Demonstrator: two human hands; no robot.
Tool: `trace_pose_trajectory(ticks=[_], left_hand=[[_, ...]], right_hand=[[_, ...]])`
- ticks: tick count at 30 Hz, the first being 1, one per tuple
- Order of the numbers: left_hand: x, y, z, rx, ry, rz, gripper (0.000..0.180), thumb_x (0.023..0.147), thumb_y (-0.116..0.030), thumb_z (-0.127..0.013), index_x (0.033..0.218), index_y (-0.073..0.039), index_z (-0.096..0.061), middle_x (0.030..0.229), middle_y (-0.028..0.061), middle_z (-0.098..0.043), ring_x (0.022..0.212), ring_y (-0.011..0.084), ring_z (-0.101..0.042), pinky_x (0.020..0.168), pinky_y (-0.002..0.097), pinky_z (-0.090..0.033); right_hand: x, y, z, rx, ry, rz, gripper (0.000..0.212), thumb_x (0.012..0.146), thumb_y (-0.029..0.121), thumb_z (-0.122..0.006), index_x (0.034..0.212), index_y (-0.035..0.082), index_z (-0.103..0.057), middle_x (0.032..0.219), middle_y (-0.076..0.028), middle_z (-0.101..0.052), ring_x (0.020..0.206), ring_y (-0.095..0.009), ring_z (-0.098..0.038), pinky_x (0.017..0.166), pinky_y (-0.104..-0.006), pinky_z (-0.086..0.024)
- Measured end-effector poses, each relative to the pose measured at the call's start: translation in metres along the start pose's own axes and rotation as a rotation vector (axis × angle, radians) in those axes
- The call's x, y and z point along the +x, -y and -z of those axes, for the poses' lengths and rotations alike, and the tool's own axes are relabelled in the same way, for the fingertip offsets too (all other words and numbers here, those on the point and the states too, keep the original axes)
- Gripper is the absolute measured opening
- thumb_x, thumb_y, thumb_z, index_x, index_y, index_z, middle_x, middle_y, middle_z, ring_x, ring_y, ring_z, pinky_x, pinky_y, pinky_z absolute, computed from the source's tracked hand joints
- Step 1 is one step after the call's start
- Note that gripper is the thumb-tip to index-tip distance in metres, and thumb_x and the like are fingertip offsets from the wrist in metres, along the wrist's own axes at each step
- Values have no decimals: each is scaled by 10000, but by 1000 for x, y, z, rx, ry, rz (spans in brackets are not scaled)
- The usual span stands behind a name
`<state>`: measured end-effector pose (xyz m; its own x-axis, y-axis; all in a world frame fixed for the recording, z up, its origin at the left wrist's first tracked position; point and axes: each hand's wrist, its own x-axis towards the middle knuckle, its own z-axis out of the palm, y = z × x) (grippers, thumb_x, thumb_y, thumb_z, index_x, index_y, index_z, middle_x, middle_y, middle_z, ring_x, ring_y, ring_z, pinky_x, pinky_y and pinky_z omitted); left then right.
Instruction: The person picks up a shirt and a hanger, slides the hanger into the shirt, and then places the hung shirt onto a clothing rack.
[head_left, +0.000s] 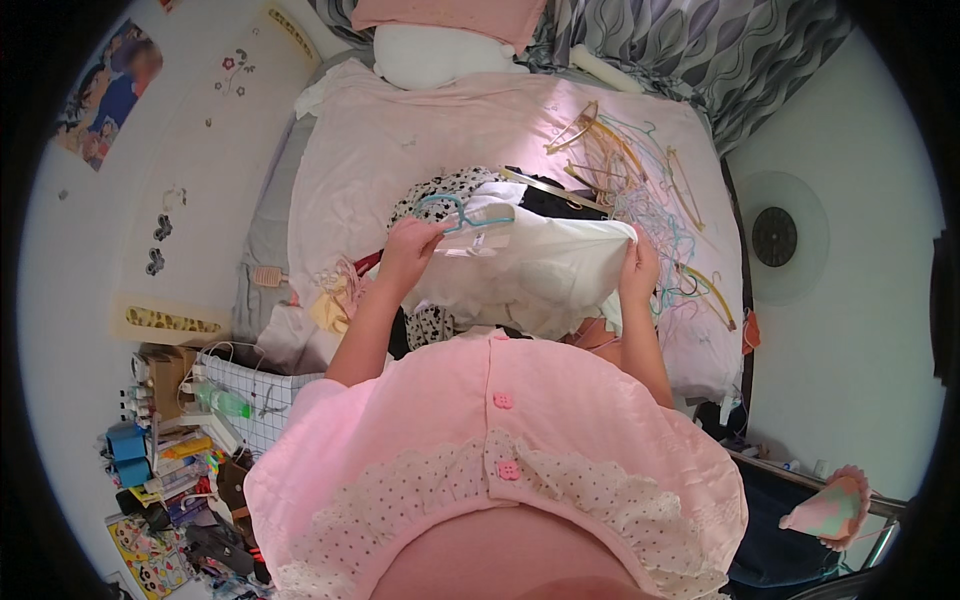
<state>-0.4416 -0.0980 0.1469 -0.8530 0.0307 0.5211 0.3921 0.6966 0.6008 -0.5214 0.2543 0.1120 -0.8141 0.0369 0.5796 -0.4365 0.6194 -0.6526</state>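
My left hand (413, 248) is closed at one end of a light-blue clothes hanger (485, 222), whose hook points up and to the left. From the hanger a white garment (570, 262), sheer in places, stretches across to the right. My right hand (641, 268) pinches the garment's upper right corner and pulls that edge taut. Behind the garment lies a heap of clothes with a black-and-white spotted cloth (455, 186) and a black piece (560, 204). The garment hides part of this heap.
A tangle of loose hangers (640, 165) covers the right side of the pink-sheeted bed (370, 130). A pink comb (266, 277) lies at the left edge. Crowded small items stand at lower left beside a white grid-patterned surface (262, 390). A party hat (828, 508) is at lower right.
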Motion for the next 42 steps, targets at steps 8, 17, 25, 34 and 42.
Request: trace_pose_trajectory(ticks=[8,17,25,34,42], left_hand=[[-1,6,-1,63,161,-94,67,737,-73,-572,802,-57,-576,663,66,-528,698,239,-463,687,334,-365],[2,-12,8,-123,105,-25,44,744,-72,-581,762,-38,-560,613,58,-450,697,222,-415,670,298,-347],[3,-11,7,-116,121,16,62,739,-79,-586,742,-27,-551,613,64,-459,678,221,-414,639,309,-344],[2,-9,-1,-81,149,1,68,736,-84,-585,758,-22,-568,644,80,-487,679,232,-446,630,320,-359],[-2,-7,-3,-120,116,87,92,739,-88,-582,791,-12,-582,632,84,-486,641,233,-444,604,321,-360]], right_hand=[[8,-4,10,97,57,-316,235,875,150,-402,946,3,-571,857,-130,-604,787,-206,-565,719,-291,-419],[0,-50,5,196,375,-397,237,878,201,-425,917,11,-562,812,-49,-592,768,-119,-532,704,-246,-402],[2,-10,4,421,241,-200,236,870,134,-402,970,11,-575,832,-71,-596,806,-166,-550,783,-250,-403],[3,5,8,472,908,-460,267,821,232,-534,677,8,-546,616,79,-460,566,-25,-381,501,-212,-321],[9,19,-1,307,368,-6,87,698,59,-629,671,12,-561,695,-64,-508,654,-173,-489,565,-250,-367]])
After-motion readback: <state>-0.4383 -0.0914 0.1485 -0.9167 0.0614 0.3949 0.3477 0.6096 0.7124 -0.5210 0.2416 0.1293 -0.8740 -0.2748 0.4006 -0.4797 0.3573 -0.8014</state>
